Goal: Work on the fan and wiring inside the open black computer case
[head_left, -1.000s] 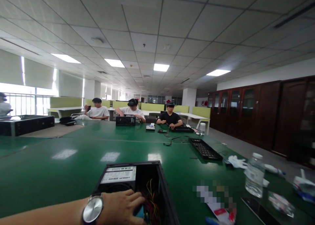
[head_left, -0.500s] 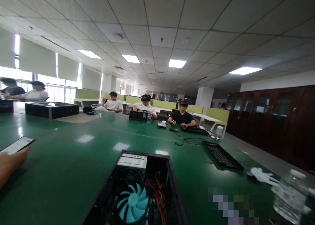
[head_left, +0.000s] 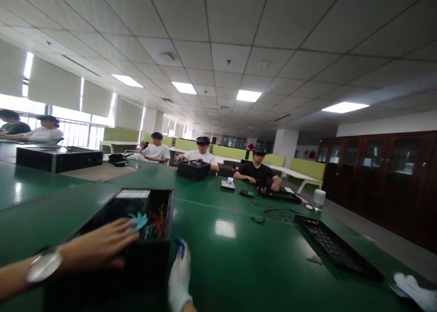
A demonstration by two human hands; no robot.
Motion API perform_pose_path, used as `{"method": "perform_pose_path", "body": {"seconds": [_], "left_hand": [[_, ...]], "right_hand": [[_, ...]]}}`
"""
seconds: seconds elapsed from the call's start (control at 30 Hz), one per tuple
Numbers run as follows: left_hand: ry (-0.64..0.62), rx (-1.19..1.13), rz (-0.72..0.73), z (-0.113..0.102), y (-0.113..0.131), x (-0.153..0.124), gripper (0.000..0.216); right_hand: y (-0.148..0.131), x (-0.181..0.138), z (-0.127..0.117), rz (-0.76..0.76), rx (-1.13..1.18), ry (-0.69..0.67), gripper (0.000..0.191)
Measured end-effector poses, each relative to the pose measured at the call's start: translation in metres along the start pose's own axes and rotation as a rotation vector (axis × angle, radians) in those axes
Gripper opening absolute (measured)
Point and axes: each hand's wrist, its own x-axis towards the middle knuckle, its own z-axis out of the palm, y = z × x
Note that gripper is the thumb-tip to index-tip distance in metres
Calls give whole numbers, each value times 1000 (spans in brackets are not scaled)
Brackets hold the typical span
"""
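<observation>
Your left hand [head_left: 99, 248], bare with a watch [head_left: 43, 266] on the wrist, lies flat and open across the top of the open computer case [head_left: 136, 225]. The fingers are stretched out and nearly together, with the fingertips [head_left: 131, 227] reaching the teal fan [head_left: 138, 220] inside; nothing is gripped.

Your right hand [head_left: 180, 275] wears a white glove and sits low at the frame bottom, just beside the case's right front corner, fingers pointing up and loosely straight. Something blue [head_left: 180, 247] shows at its fingertips. Blur stops you telling whether the hand pinches it or touches the case.

The case sits on the green tabletop [head_left: 239, 257] at lower left, lid off, with red and yellow wires [head_left: 159, 214] showing next to the fan.

To the right, well apart, a black perforated panel [head_left: 336, 248] lies flat, and a white glove [head_left: 414, 290] rests at the far right edge. Three people [head_left: 201, 155] sit at the far end of the tabletop.
</observation>
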Motion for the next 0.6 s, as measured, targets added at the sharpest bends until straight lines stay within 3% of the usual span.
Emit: {"method": "perform_pose_path", "body": {"seconds": [0.1, 0.17, 0.23, 0.37, 0.47, 0.6], "left_hand": [[-2, 83, -82, 6, -22, 51, 49], [37, 125, -174, 25, -10, 76, 61], [46, 136, -180, 51, 19, 90, 65], [-22, 104, 40, 82, 88, 90, 63], [-26, 98, 115, 81, 123, 79, 57], [-40, 83, 215, 69, 148, 73, 53]], "right_hand": [[19, 31, -2, 71, -11, 56, 43], [39, 25, -19, 80, -17, 32, 44], [59, 11, -42, 63, -17, -3, 46], [81, -5, -86, 26, -20, -18, 64], [87, -6, -109, -11, -9, -10, 65], [99, -8, -128, -67, 22, 8, 60]]}}
